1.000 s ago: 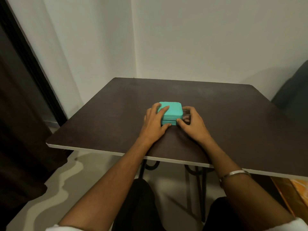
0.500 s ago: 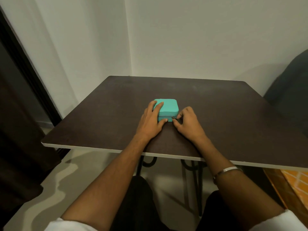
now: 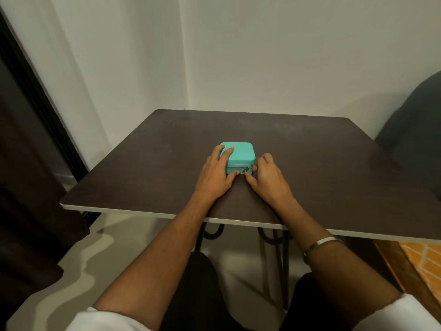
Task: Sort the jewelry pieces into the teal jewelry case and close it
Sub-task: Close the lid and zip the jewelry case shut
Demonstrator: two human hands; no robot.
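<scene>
Teal case (image 3: 239,152) closed on table (image 3: 310,163). Left hand (image 3: 216,174) flat, fingers resting on lid. Right hand (image 3: 268,179) pinches zipper pull (image 3: 246,169) at front corner.

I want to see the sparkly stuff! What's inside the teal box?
Nothing inside shows: the teal jewelry case has its lid down. The left hand rests on top, and the right hand is at the zipper pull. Any jewelry is hidden.
</scene>
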